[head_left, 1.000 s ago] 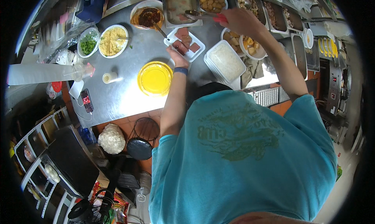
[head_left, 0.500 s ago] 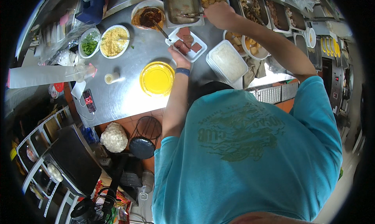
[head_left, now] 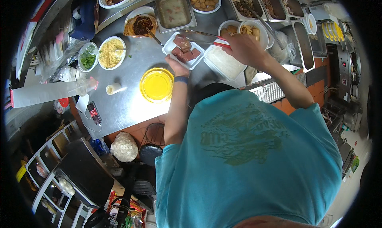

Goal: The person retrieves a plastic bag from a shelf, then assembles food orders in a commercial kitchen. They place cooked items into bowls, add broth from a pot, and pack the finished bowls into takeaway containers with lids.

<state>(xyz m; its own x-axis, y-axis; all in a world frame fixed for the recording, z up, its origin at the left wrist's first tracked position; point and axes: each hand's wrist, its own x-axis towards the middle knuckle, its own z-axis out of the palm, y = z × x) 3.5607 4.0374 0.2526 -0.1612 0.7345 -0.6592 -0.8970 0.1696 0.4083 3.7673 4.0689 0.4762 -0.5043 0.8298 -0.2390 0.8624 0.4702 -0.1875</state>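
A small white tray (head_left: 198, 63) with several dark reddish-brown chunks (head_left: 185, 55) rests in my left hand (head_left: 178, 67), fingers at its near edge. In my right hand (head_left: 247, 49) are tongs (head_left: 218, 40) with red grips, their arms spread. The tong tips reach over the upper part of the tray, close to the chunks; whether they touch one, I cannot tell. Just beyond is a steel pan (head_left: 158, 9) of cloudy liquid. Under my right wrist lies a stack of white lidded containers (head_left: 225, 63).
Left of the tray are a yellow lid or dish (head_left: 157, 85), a bowl of dark red sauce (head_left: 142, 26), a bowl of yellow crumbs (head_left: 110, 53) and a bowl of chopped greens (head_left: 88, 58). Round balls fill a bowl (head_left: 204, 0) at the back. Steel pans of food (head_left: 246, 5) line the far right.
My right hand has come from beside the bowl of balls back toward me, bringing the tongs from the steel pan to above the tray. The tray remains in my left hand.
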